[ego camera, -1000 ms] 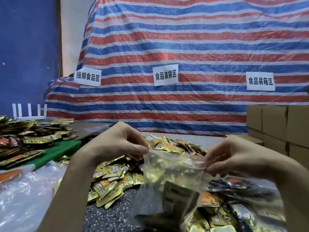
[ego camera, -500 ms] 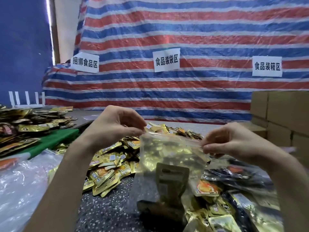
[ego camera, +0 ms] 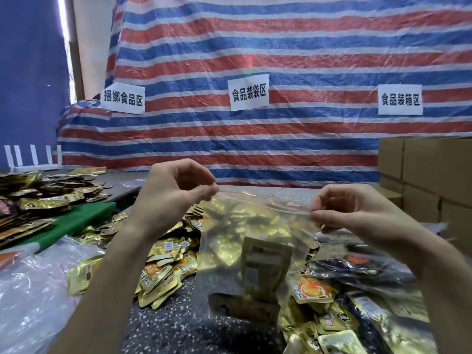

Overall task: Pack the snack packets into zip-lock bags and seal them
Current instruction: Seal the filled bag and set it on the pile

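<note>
Left hand [ego camera: 176,195] and right hand [ego camera: 350,213]: each pinching one top corner of zip-lock bag [ego camera: 252,241] (snack packet [ego camera: 265,267] inside), held above bench [ego camera: 173,325].

Your speckled dark tabletop [ego camera: 166,325] is pretty buried, tbh. A big heap of gold snack packets [ego camera: 163,261] spills across the middle, with darker packets [ego camera: 357,267] piled to its right and crinkly clear plastic [ego camera: 33,297] at near left. Further left there's a green sheet [ego camera: 74,221] under a second packet heap [ego camera: 38,195], and a white rack [ego camera: 33,159] at the far edge.
</note>
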`<state>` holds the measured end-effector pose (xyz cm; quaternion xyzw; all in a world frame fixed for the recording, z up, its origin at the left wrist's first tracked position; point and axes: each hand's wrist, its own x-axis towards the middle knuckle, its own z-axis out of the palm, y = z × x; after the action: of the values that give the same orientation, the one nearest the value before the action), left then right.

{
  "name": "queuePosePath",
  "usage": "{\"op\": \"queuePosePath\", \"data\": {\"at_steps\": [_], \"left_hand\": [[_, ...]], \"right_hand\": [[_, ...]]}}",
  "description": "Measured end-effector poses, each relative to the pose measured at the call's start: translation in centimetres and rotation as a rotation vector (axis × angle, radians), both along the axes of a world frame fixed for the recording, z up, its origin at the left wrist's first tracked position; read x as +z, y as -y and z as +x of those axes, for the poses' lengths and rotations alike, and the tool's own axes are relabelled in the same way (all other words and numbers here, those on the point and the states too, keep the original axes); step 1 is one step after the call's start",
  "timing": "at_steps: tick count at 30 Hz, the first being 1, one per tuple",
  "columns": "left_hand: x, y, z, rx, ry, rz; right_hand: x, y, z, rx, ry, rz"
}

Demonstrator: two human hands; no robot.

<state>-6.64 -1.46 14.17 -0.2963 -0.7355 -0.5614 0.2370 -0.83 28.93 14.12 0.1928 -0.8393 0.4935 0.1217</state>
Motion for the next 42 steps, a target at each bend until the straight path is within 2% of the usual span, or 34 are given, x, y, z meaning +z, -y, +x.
{"op": "queuePosePath", "data": {"at_steps": [3,7,10,16,20,23,29,38,42], "left_hand": [[0.2,0.6,0.3,-0.075,-0.025,-0.063],[-0.4,1.1,-0.4,-0.139,0.143,-0.221],[-0.5,1.7,-0.8,-0.173,0.198,-0.289],[-0.4,1.7,-0.5,-0.137,0.265,-0.384],[-0.1,0.5,0.0,0.0,0.145,-0.399],[0.1,-0.3,0.6,-0.026,0.129,-0.385],[0.5,-1.0,1.6,-0.101,0.111,-0.417],[0.9,-0.6,2.0,-0.169,0.075,-0.398],[0.6,-0.5,1.9,-0.184,0.097,-0.532]], "right_hand": [[0.0,-0.2,0.1,0.021,0.027,-0.041],[-0.6,0.1,-0.6,0.015,0.089,-0.031],[-0.9,0.4,-0.9,0.019,0.092,-0.059],[-0.6,0.5,-0.7,0.016,0.107,0.005],[0.0,1.3,0.1,-0.109,0.086,0.207],[0.7,3.3,0.9,-0.211,-0.038,0.396],[-0.6,10.0,1.5,-0.279,-0.283,0.616],[-1.6,11.0,0.9,-0.253,-0.311,0.435],[-1.8,11.0,0.8,-0.288,-0.352,0.477]]}}
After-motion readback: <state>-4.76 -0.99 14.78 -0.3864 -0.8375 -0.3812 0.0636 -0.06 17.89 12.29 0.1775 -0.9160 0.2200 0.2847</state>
